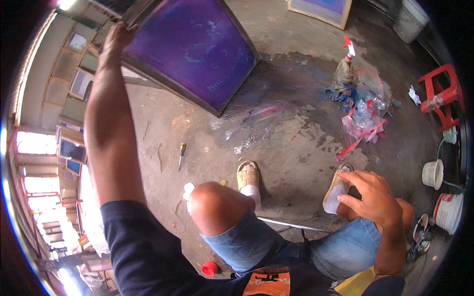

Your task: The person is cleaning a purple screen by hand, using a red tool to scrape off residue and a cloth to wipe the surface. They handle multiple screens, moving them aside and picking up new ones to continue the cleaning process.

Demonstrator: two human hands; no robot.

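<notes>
With my left arm stretched out, my left hand [119,35] grips the upper left edge of a framed screen-printing screen [185,48]. Its purple mesh carries faint bluish print marks, and the dark frame stands tilted with a lower corner on the wet floor. The fingertips of that hand are partly hidden behind the frame's edge. My right hand [370,198] hovers over my right shin and knee, holding nothing, fingers spread and bent. Below the screen, a screwdriver [181,155] with a yellow and black handle lies on the concrete.
Right of the screen are a spray bottle [345,68], dirty rags [342,94] and crumpled plastic bags [364,120]. A red plastic stool [442,98] and white buckets [449,212] line the right side. Another screen [320,11] stands behind. A red round object [210,268] lies lower left.
</notes>
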